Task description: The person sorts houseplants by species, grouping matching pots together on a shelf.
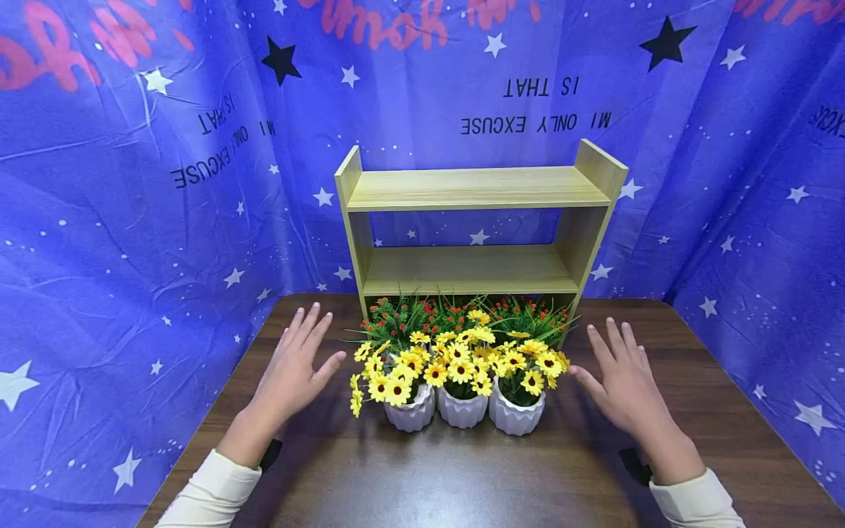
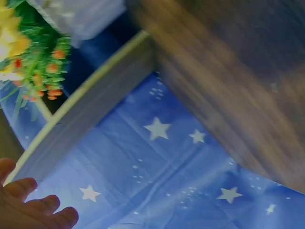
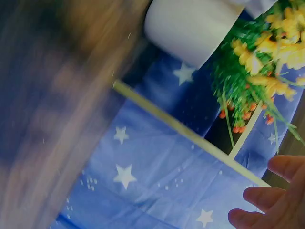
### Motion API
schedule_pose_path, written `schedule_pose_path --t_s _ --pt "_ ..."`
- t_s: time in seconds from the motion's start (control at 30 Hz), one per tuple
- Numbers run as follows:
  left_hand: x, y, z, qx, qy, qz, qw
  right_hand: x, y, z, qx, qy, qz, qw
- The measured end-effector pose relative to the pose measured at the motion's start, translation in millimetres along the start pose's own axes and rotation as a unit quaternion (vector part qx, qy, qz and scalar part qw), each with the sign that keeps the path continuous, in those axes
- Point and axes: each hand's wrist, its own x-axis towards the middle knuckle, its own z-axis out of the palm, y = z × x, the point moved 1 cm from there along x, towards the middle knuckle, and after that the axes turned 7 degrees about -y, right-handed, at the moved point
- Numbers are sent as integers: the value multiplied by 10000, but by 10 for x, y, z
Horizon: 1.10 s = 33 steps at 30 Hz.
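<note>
Three white pots stand in a front row on the table: a left pot, a middle pot and a right pot, all with yellow artificial flowers. Behind them, red-flowered green plants show; their pots are mostly hidden. My left hand is to the left of the pots, fingers spread and touching none of them. On the other side, my right hand is likewise spread, apart from the flowers. Fingers of both hands enter the lower corners of the wrist views.
A light wooden two-tier shelf rises behind the plants, with nothing on its boards. The dark wooden table extends toward me. Blue star-patterned cloth encloses the back and sides.
</note>
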Motion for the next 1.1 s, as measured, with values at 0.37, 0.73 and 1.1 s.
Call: schedule_pose_path --t_s 0.37,0.73,1.1 --pt "291 153 -615 -100 714 828 9940 -97 -168 44 1391 448 64 9892" --pt "928 326 -1157 -179 1023 1017 9894 -198 -285 47 1951 462 674 9774" --pt "1613 440 -1455 -591 961 226 9934 -100 -234 205 2802 497 888 9545"
